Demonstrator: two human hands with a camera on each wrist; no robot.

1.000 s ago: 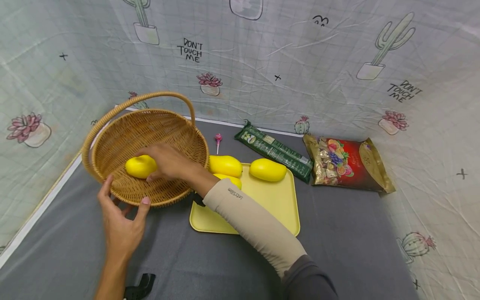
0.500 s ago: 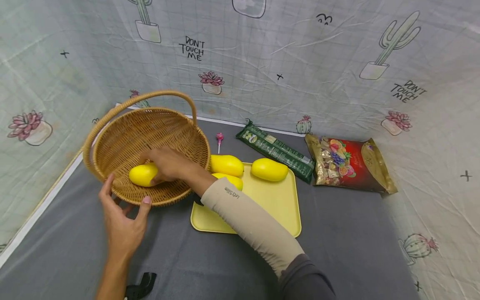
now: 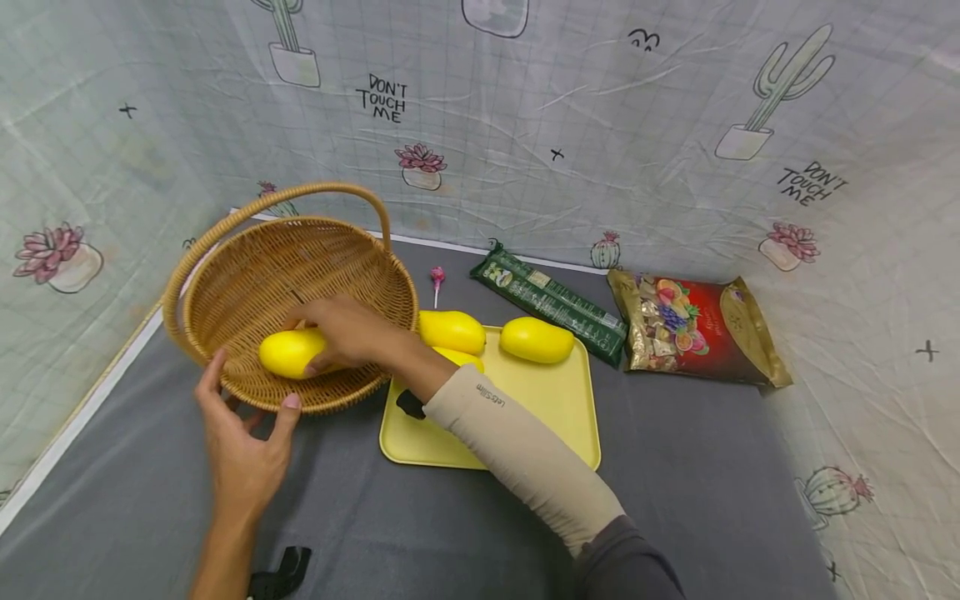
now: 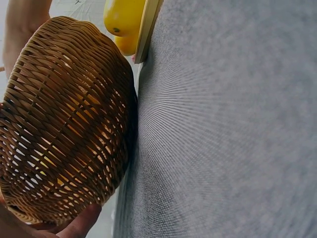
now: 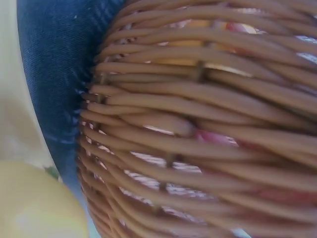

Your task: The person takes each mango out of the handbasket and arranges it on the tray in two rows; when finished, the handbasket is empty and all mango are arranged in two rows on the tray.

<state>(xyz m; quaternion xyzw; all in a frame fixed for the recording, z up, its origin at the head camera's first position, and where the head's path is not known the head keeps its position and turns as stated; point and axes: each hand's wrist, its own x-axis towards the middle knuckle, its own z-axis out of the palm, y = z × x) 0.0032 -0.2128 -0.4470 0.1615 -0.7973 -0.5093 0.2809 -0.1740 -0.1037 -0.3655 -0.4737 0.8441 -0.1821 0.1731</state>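
Observation:
A yellow mango [image 3: 291, 354] lies inside the wicker basket [image 3: 225, 250], which has a tall hooped handle. My right hand [image 3: 352, 333] reaches over the basket's right rim and holds the mango, thumb on the near side and fingers behind. At the near rim my left hand [image 3: 243, 446] grips the basket, its thumb along the edge; in the left wrist view a finger of the left hand [image 4: 81, 223] shows under the weave. More yellow mangoes, one of them [image 3: 536, 340] apart on the right, sit on the yellow tray [image 3: 540, 417]. My right forearm partly hides one mango.
Behind the tray lie a pink lollipop [image 3: 437, 277] and a long green packet [image 3: 551, 304]. A red and gold candy bag [image 3: 697, 329] is at the right. Patterned curtain [image 3: 525, 167] closes off the back and sides of the grey table [image 3: 420, 533].
The mango in the basket has shifted slightly right and toward me, with my right hand moving along with it. My left hand keeps its place on the rim.

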